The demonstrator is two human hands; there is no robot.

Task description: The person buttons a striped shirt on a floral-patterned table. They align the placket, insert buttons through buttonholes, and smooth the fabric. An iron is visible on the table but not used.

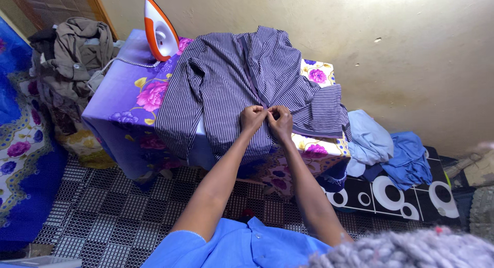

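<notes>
A dark striped shirt [226, 88] lies spread over a table covered with a purple floral cloth [123, 93]. My left hand [252, 117] and my right hand [281, 120] are close together on the shirt's front edge near the table's near side, fingers pinched on the fabric at the button line. An orange and white iron [158, 30] stands upright at the table's far left corner, apart from both hands.
A heap of brown and grey clothes [72, 52] sits left of the table. Light blue and blue garments [386, 149] lie on a black surface with white circles [432, 196] at right. A checked mat [113, 211] covers the floor. A beige wall runs behind.
</notes>
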